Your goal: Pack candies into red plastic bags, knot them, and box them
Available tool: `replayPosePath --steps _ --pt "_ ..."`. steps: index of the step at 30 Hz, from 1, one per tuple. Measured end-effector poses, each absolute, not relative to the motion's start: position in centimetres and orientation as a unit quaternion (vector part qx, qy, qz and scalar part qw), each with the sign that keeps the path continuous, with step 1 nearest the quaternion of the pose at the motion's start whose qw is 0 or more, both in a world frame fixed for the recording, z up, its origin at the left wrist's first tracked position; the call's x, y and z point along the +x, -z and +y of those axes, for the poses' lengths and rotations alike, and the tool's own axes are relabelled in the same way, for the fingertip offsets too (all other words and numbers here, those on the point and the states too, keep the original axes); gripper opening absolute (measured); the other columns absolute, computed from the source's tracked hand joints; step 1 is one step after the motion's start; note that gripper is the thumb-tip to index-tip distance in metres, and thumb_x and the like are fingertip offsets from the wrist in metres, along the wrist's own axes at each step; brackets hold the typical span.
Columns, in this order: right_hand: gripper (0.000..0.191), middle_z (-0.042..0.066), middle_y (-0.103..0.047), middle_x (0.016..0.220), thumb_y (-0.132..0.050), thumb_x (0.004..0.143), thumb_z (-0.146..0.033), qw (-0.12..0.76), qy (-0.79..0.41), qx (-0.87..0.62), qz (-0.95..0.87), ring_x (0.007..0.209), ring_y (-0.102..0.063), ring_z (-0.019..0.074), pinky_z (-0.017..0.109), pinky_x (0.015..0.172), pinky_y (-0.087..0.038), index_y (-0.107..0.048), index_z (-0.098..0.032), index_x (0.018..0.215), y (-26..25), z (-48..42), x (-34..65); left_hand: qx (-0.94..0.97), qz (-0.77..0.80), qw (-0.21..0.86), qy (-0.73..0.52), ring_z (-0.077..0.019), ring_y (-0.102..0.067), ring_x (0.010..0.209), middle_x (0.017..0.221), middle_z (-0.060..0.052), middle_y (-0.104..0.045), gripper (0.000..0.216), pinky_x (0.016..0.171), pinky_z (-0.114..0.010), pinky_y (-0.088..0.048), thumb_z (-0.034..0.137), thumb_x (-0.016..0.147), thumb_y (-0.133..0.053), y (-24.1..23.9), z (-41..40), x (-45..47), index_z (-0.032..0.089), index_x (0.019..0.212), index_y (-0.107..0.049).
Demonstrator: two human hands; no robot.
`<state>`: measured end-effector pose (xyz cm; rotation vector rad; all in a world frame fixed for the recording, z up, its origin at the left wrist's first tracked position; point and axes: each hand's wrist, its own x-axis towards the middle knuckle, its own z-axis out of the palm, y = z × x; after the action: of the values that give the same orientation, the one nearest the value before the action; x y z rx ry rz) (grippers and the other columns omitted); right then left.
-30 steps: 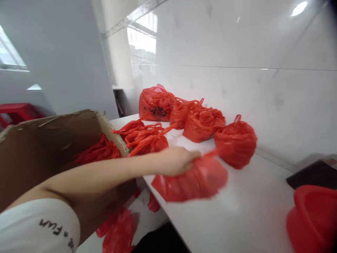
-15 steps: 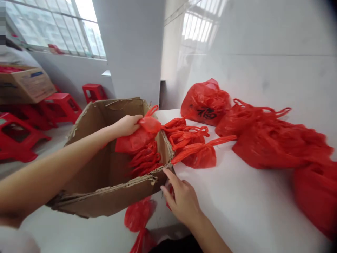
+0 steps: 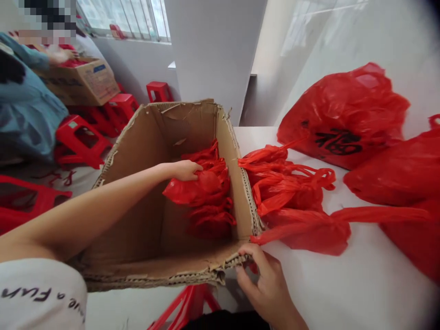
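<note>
My left hand (image 3: 184,170) reaches into an open cardboard box (image 3: 137,215) and is closed on a small red plastic bag (image 3: 195,190), holding it on top of a stack of red bags (image 3: 211,215) against the box's right wall. My right hand (image 3: 266,286) grips the torn near right corner of the box, fingers curled on the cardboard rim. On the white counter (image 3: 330,284) just right of the box lie more tied red bags (image 3: 292,192).
A large red bag with black lettering (image 3: 340,119) sits at the back of the counter by the tiled wall. Another person in blue (image 3: 24,105) works at a second cardboard box (image 3: 82,82) at the far left. Red stools (image 3: 82,137) stand on the floor.
My left hand has carried the red bag from the box's rim down inside onto the stack. My right hand has closed on the box's corner. The view has swung left and closer.
</note>
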<state>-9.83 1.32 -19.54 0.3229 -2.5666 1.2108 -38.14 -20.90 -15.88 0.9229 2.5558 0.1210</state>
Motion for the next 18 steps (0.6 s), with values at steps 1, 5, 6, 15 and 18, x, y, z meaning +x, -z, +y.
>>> replayPosePath --steps 1,5,6,15,18 --pt "0.015 -0.004 -0.067 0.071 -0.056 0.078 -0.017 0.135 -0.43 0.104 -0.887 0.062 -0.064 0.011 0.018 0.06 -0.049 -0.057 -0.023 0.092 19.5 1.3 -9.8 0.325 0.917 0.222 -0.057 -0.0216 -0.062 0.082 0.088 -0.006 -0.07 0.018 0.076 -0.03 -0.044 0.02 0.074 -0.053 16.0 -21.0 -38.0 0.018 0.087 -0.065" --pt "0.014 -0.004 -0.068 0.07 -0.058 0.076 -0.017 0.105 -0.456 0.086 -0.879 0.06 -0.065 0.0103 0.017 0.059 -0.049 -0.058 -0.023 0.088 19.5 1.3 -9.8 0.306 0.89 0.315 -0.123 -0.0217 -0.062 0.085 0.09 -0.004 -0.07 0.022 0.075 -0.029 -0.045 0.022 0.072 -0.058 16.8 -21.0 -37.1 0.017 0.092 -0.066" --pt "0.015 -0.005 -0.068 0.069 -0.058 0.075 -0.017 0.098 -0.46 0.084 -0.878 0.059 -0.065 0.0103 0.018 0.06 -0.049 -0.058 -0.023 0.089 19.5 1.3 -9.8 0.303 0.873 0.356 -0.139 -0.0211 -0.062 0.083 0.089 -0.003 -0.07 0.023 0.074 -0.028 -0.046 0.023 0.071 -0.061 17.2 -21.0 -36.7 0.017 0.092 -0.067" --pt "0.017 -0.005 -0.067 0.074 -0.055 0.081 -0.017 0.061 -0.519 0.064 -0.85 0.066 -0.065 0.0099 0.017 0.065 -0.048 -0.055 -0.023 0.097 19.7 1.2 -9.7 0.19 0.743 0.607 -0.207 -0.0197 -0.064 0.092 0.111 -0.008 -0.064 0.03 0.078 -0.039 -0.056 0.033 0.091 -0.059 27.4 -17.0 -29.1 0.014 0.115 -0.06" --pt "0.02 -0.005 -0.067 0.076 -0.055 0.08 -0.016 0.05 -0.512 0.063 -0.855 0.067 -0.065 0.0103 0.018 0.067 -0.047 -0.055 -0.023 0.099 19.7 1.2 -9.7 0.164 0.751 0.58 -0.269 -0.0248 -0.063 0.1 0.117 -0.007 -0.061 0.034 0.083 -0.042 -0.054 0.035 0.09 -0.06 30.9 -14.7 -26.5 0.015 0.118 -0.059"
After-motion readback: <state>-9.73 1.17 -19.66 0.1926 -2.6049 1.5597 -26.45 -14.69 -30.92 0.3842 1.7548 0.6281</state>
